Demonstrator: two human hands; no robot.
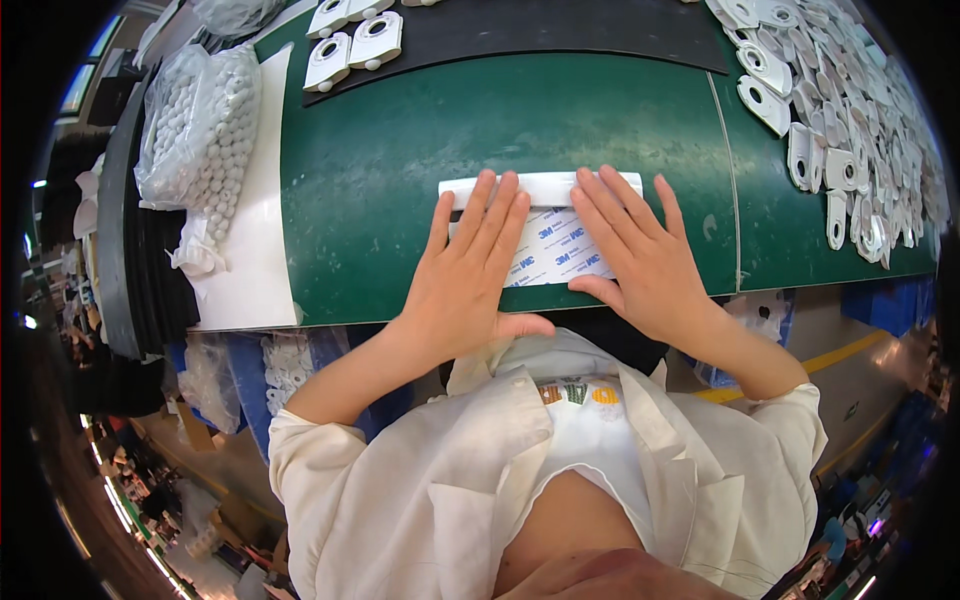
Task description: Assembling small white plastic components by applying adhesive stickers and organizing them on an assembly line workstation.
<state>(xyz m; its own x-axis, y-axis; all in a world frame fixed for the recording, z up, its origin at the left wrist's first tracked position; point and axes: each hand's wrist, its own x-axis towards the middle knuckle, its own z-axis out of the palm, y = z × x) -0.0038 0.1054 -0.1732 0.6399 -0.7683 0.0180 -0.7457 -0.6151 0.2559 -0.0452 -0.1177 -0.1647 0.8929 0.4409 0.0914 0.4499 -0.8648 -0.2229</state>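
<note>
A white sheet of adhesive backing paper with blue print (560,248) lies on the green tabletop at its near edge. Along its far side runs a long white strip (545,190), which looks like a roll or folded edge. My left hand (462,275) rests flat with fingers stretched over the left part of the sheet, its fingertips on the white strip. On the right side my right hand (648,262) lies the same way, fingers spread and fingertips at the strip, thumb along the sheet. Neither hand wraps round anything. What lies beneath my palms is hidden.
A clear bag of white balls (205,120) sits at the left on a white board (262,240). Several white plastic parts (350,50) stand by a black mat (520,28) at the back. Heaped white parts (850,130) cover the right side.
</note>
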